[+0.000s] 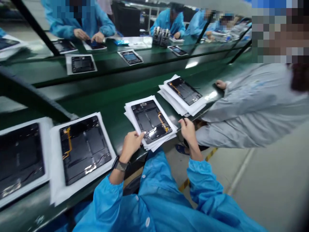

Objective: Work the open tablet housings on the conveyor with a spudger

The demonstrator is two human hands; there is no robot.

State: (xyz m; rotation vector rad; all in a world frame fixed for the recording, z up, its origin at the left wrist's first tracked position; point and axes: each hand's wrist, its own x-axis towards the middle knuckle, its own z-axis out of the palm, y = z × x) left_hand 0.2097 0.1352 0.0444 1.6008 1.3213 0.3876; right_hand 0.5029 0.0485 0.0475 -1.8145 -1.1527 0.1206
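Note:
An opened tablet housing point(151, 117), black with an orange flex cable along its right side, lies on a stack of white paper sheets point(130, 108) in front of me. My left hand point(131, 145), with a watch on the wrist, pinches the near-left corner of this housing between thumb and fingers. Just off the right corner of the sheets is my right hand point(188, 129). Its fingers are closed, and a small dark bit shows at the fingertips, too small to name.
More opened tablets on paper lie left point(85, 148), far left point(20, 159) and right point(184, 91) along the green bench point(108, 93). A person in a grey coat point(260, 106) stands close at my right. Co-workers in blue sit across a second line; a slanted dark post point(36, 96) rises left.

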